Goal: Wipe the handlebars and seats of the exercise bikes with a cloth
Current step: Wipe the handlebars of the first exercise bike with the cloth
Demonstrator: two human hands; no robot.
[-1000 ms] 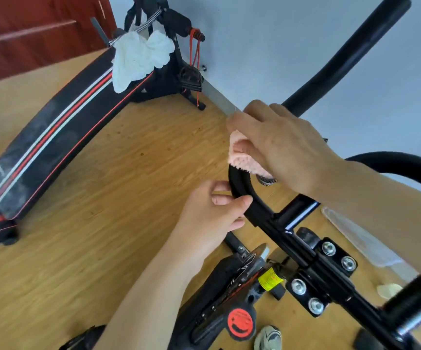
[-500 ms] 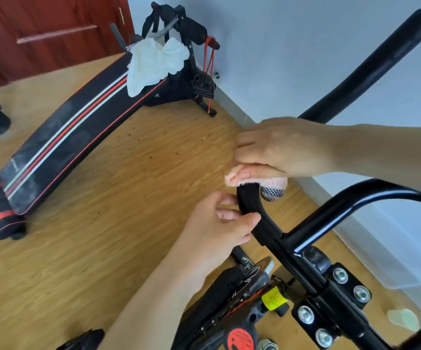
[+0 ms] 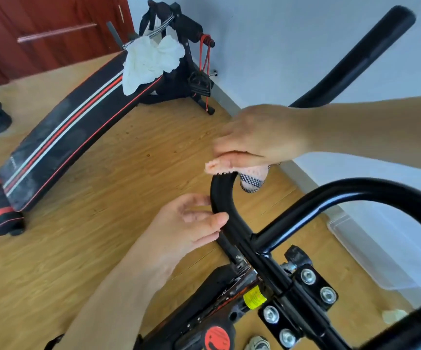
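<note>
Pink fuzzy cloth [image 3: 232, 165] is sitting mid-frame, capping the upper end of the curved black metal handlebar [image 3: 220, 195]; the right hand [image 3: 260, 135] is curling its fingers over it, probably so the fabric rubs round the tube. Just below, the left hand [image 3: 186, 226] is pinching the bend between thumb and half-curled fingers, seemingly steadying it.

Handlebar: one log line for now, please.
right hand grips cloth on handlebar end | left hand holds handlebar below | step: wiping

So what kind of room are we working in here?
Probably a home gym or small workout room: a pink cloth on an exercise bike handlebar, and a curved sit-up bench on the wood floor.
</note>
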